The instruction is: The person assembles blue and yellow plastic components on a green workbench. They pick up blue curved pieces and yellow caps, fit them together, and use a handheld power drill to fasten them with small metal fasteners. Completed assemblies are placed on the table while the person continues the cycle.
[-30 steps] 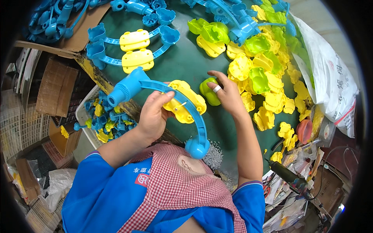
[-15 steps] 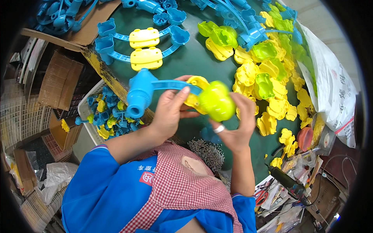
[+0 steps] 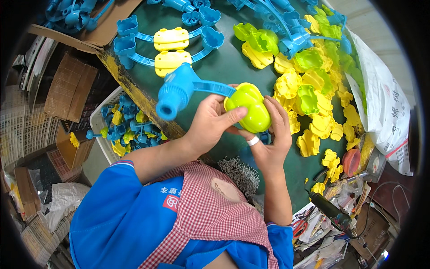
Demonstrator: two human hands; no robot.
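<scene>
Between my hands is a blue curved plastic arm (image 3: 210, 86) with a wide hollow socket (image 3: 176, 92) at its left end. At its right end sits a glossy lime-green lobed plastic cover (image 3: 251, 107). My left hand (image 3: 207, 123) is closed around the joint of arm and cover, its thumb pressed on the cover's face. My right hand (image 3: 272, 145), with a light ring, grips the cover's right edge between fingers and thumb. A yellow rim shows slightly at the cover's left; the cover hides whatever lies behind it.
Two blue arched pieces with yellow plates (image 3: 172, 62) lie on the green table (image 3: 219, 60). Yellow and green shells (image 3: 286, 85) are heaped at right beside a white sack (image 3: 380, 103). A white bin (image 3: 96, 119) of parts stands left; a dark-handled power tool (image 3: 329, 210) lies lower right.
The green cover has come over the yellow piece, which is now mostly hidden. My left thumb has moved onto the cover. The blue socket has shifted right and up, tilting.
</scene>
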